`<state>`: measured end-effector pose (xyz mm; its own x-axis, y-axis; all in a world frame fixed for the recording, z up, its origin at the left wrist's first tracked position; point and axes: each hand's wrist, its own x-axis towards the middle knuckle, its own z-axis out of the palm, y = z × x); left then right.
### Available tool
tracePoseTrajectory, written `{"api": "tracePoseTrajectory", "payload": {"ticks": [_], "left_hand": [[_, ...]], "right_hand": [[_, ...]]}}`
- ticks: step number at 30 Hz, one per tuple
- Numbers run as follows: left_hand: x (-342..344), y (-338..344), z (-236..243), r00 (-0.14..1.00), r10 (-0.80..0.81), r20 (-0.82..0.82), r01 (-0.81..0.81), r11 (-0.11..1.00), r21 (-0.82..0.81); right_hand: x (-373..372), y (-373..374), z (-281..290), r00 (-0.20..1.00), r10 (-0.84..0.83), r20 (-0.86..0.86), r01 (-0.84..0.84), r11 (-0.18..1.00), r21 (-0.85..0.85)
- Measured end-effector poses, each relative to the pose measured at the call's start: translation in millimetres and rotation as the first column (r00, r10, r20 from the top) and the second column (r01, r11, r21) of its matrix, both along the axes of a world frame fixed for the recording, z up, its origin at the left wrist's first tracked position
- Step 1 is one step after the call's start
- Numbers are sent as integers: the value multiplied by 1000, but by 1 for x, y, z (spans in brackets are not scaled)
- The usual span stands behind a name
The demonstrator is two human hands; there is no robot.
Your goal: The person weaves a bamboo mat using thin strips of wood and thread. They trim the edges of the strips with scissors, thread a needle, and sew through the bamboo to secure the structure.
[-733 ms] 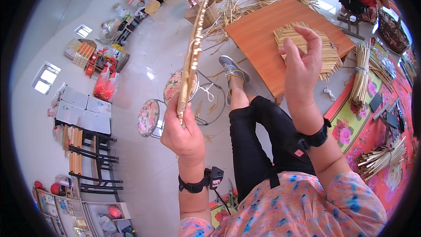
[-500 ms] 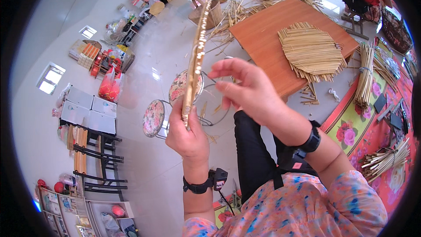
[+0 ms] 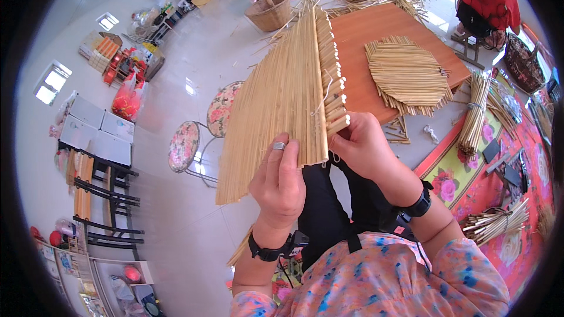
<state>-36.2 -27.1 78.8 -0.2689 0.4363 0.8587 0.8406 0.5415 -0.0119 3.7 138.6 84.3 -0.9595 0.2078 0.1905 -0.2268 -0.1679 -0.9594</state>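
Note:
A flat panel of parallel straw-coloured stalks (image 3: 270,94) is held up in front of me, with cut white ends sticking out along its right edge and a thin white string near that edge. My left hand (image 3: 277,185) grips its lower part, a ring on one finger. My right hand (image 3: 364,144) pinches the lower right end, where a loop of white string hangs; its fingertips are partly hidden behind the stalks. Beyond, an oval mat of similar stalks (image 3: 405,73) lies on a low wooden table (image 3: 370,20).
Two floral stools (image 3: 182,147) stand at left. A wicker basket (image 3: 267,14) stands behind the panel. Tied stalk bundles (image 3: 476,117) lie right, near a floral cloth (image 3: 440,182) with tools. A person in red (image 3: 487,0) sits beyond the table, beside a dark basket (image 3: 523,64).
The stalk panel has turned from edge-on to showing its broad face. My right hand has come down from above the table and taken hold of the panel's lower right end.

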Motion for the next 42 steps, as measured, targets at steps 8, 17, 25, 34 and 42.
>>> {"api": "tracePoseTrajectory", "payload": {"ticks": [8, 17, 25, 34, 42], "left_hand": [[10, 12, -24, 998, -15, -61, 9, 996, -85], [26, 19, -55, 992, -126, 10, 125, 971, -206], [53, 15, -112, 946, -110, 304, 224, 902, -370], [32, 49, -123, 608, -195, 769, 435, 893, -118], [46, 96, -129, 694, 26, 719, 297, 900, -320]], "right_hand": [[33, 24, -37, 943, -184, -278, 308, 799, 516], [53, 38, -106, 996, -29, 82, 16, 988, 152], [88, 35, -188, 896, 106, 431, -46, 988, -148], [101, 31, -209, 833, 48, 551, -19, 998, -57], [105, 33, -233, 876, 9, 481, -95, 983, 156]]}}
